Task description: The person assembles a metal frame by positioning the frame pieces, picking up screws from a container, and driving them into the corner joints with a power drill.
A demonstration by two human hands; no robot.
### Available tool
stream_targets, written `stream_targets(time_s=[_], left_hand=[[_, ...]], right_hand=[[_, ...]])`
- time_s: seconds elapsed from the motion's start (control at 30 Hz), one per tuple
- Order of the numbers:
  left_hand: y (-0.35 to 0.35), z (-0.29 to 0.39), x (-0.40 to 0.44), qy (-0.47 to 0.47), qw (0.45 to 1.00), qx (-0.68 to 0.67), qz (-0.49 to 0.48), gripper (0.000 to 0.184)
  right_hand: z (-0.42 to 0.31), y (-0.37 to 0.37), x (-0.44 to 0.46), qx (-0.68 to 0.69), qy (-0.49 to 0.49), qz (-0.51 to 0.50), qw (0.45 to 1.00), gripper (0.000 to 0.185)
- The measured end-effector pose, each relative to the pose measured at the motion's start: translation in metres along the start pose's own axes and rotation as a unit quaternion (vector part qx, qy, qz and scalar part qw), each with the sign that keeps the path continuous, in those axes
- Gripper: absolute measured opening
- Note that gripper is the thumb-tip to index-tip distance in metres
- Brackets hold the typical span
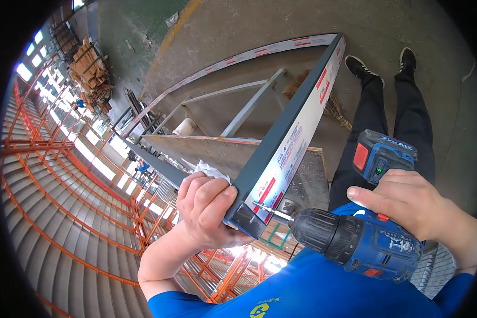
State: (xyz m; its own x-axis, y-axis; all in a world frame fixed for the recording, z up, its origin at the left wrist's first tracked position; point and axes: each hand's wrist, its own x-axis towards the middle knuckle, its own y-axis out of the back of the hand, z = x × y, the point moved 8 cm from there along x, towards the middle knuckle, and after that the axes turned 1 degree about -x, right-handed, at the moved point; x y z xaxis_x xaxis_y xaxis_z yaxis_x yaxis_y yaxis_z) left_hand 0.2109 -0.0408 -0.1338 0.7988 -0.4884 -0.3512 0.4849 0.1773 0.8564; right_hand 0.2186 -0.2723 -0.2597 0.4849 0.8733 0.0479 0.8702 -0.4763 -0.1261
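Observation:
My left hand (204,206) is closed around the near corner of a dark grey metal frame (273,143), fingers curled over its edge. White protective film with red and blue print (297,140) covers the frame's side face. My right hand (405,204) is wrapped around the handle of a blue and black cordless drill (355,241). A battery pack (385,156) with a green light sits on the drill's handle end. The long bit (273,210) points left, its tip at the filmed face close to the corner; I cannot tell whether it has entered the metal.
A wooden board (206,151) and grey metal bars (252,106) lie inside the frame's outline. A straw broom (334,114) is on the floor beside my feet (363,69). Stacked brown material (90,71) stands far left. Orange steel beams (37,147) show in the roof.

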Motion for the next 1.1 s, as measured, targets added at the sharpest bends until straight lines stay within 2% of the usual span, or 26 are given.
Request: stream_targets(time_s=[0.13, 0.23, 0.3, 0.37, 0.43, 0.73, 1.1], left_hand=[[-0.001, 0.0, -0.002, 0.002, 1.0, 0.009, -0.005, 0.071], [-0.004, 0.001, -0.007, -0.001, 1.0, 0.017, -0.002, 0.07], [-0.007, 0.001, -0.009, 0.0, 1.0, 0.018, 0.0, 0.07], [-0.007, 0.003, -0.011, 0.0, 1.0, 0.02, 0.019, 0.066], [-0.006, 0.003, -0.01, -0.004, 1.0, 0.012, 0.014, 0.065], [-0.009, 0.007, -0.011, -0.002, 0.999, 0.023, 0.031, 0.064], [-0.006, 0.008, -0.009, 0.002, 0.998, 0.027, 0.05, 0.06]], right_hand=[[-0.006, 0.003, 0.003, -0.014, 0.003, -0.003, 1.0, 0.063], [-0.002, 0.009, 0.004, 0.033, -0.039, 0.014, 0.999, 0.061], [-0.008, 0.002, 0.004, -0.044, 0.019, -0.052, 0.997, 0.055], [-0.003, -0.006, 0.004, -0.015, 0.004, -0.033, 0.999, 0.049], [-0.006, 0.001, 0.007, -0.002, 0.03, 0.063, 0.998, 0.051], [-0.002, -0.006, 0.005, -0.028, 0.039, -0.001, 0.999, 0.053], [-0.001, -0.01, 0.0, -0.007, 0.03, 0.028, 0.999, 0.048]])
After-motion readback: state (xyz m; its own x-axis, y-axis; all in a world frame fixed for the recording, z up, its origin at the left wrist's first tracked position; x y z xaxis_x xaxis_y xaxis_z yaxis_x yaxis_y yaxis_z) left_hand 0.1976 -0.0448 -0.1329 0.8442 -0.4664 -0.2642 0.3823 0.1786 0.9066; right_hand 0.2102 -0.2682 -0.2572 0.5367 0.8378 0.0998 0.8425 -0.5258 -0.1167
